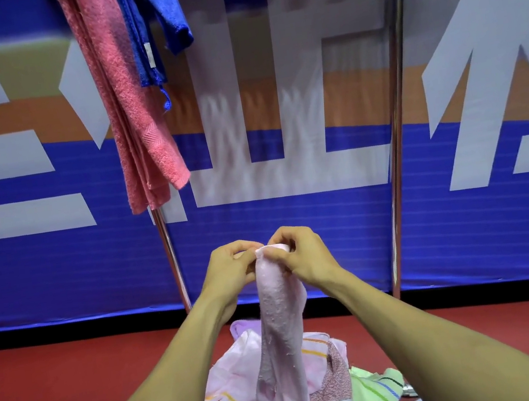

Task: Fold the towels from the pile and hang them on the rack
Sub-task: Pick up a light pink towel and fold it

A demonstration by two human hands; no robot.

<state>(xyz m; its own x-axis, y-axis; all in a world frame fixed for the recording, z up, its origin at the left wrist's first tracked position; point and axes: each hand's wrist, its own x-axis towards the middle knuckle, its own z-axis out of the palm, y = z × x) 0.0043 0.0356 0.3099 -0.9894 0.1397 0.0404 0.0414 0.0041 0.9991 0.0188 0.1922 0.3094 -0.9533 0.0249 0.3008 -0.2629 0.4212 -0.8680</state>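
A pale pink towel hangs in a narrow bunch from my two hands, lifted above the pile. My left hand pinches its top edge from the left. Close beside it, my right hand pinches the same top edge from the right. The towel's lower end reaches down to the pile of towels on the red floor. Beyond stands the metal rack, with a coral pink towel and a blue towel hanging at its upper left.
A blue, white and orange banner covers the wall behind the rack. The rack's left post and right post rise from the red floor. A green striped towel lies at the pile's right.
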